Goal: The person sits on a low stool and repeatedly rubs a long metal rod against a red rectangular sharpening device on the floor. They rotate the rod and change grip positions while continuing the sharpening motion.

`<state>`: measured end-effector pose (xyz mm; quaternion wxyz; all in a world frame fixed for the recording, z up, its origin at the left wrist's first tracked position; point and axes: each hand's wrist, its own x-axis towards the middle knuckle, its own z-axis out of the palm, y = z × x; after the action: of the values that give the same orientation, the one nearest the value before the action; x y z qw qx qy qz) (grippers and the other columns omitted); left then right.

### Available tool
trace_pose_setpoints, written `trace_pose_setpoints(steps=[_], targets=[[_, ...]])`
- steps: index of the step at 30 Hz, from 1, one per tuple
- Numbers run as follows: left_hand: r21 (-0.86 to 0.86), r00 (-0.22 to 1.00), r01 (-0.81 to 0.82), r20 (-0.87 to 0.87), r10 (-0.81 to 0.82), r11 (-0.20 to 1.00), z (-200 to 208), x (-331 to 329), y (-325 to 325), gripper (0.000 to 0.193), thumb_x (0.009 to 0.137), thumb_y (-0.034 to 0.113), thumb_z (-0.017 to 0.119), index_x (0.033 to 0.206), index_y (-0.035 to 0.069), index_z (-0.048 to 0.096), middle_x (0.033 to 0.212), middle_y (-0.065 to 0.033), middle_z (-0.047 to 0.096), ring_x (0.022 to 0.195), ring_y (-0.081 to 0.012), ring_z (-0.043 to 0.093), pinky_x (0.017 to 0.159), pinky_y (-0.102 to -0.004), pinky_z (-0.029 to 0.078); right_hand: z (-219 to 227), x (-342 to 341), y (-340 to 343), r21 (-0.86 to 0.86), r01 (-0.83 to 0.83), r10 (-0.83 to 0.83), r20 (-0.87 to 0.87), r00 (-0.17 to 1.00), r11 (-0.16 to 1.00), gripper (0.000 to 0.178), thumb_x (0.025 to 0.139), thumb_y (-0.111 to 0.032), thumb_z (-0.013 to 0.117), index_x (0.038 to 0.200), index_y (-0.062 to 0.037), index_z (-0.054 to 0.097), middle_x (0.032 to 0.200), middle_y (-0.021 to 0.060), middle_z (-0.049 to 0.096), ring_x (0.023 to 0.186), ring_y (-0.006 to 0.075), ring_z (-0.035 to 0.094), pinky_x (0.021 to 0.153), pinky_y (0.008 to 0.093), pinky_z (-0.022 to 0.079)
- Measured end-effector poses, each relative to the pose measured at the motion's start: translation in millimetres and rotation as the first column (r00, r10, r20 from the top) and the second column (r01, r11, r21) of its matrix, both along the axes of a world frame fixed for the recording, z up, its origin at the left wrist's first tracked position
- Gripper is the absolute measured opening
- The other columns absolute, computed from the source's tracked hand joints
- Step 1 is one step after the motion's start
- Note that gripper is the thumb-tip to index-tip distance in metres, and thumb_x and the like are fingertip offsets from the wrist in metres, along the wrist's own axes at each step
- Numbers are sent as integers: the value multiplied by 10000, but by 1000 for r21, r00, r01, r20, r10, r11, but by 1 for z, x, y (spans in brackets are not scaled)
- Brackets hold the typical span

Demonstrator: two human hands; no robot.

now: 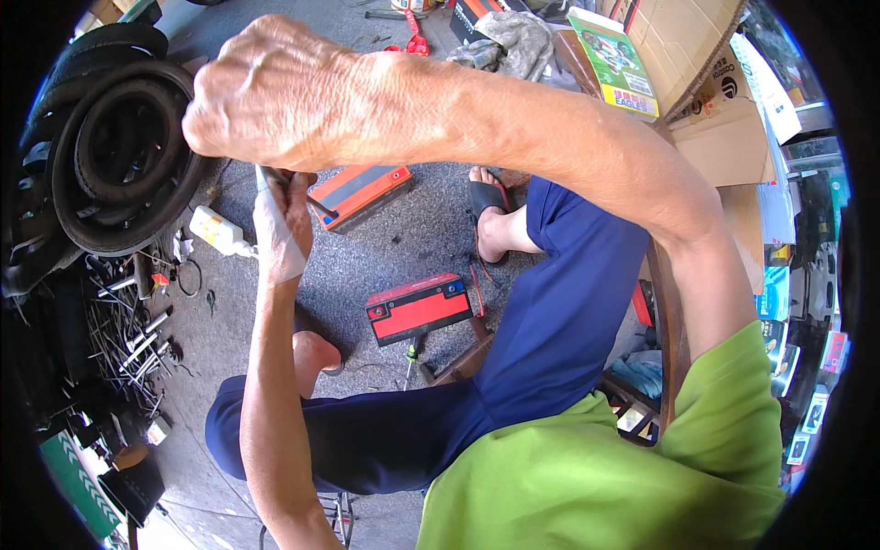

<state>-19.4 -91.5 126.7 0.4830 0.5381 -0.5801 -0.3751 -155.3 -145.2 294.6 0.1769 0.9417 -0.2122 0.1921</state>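
My right hand point(261, 101) is closed in a fist at the upper left, its arm reaching across from the right; its palm side is hidden. Just below it, my left hand point(291, 220) is raised, with a pale, see-through patch over its back. Its fingers close around a dark thing at the top, mostly covered by the right hand. A short dark rod point(322, 208) sticks out beside the left fingers. Behind the hands, an orange and grey battery point(371, 197) lies on the ground. Nearer to me rests a red and black battery point(420, 316).
A white bottle point(218, 230) lies left of my left hand. Black tyres point(119, 156) are stacked at the left, above scattered metal tools point(137, 353). A green-handled screwdriver point(412, 353) lies by the red battery. Cardboard boxes point(720, 128) and a grey rag point(513, 44) are at the upper right.
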Motion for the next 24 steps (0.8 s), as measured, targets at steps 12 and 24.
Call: trace_pose_setpoints(steps=[12,24], targets=[[-180,649,193,761,13,965,-41,32,7,210,943,86,519,1117,-6,591,1091,-203,617,1033,-344,573,923,-438,407,-34,-13,11,59,-259,265,-129,956,964,158,753,-185,677,863,-93,745,816,88,729,815,227,722,673,370,572],[138,914,46,394,-98,989,6,6,-1,355,991,269,489,1051,-53,624,972,-214,664,871,-348,613,806,-445,450,-27,10,7,404,190,-186,-50,981,895,261,856,-224,637,1031,-53,728,967,138,731,912,227,714,768,360,561]])
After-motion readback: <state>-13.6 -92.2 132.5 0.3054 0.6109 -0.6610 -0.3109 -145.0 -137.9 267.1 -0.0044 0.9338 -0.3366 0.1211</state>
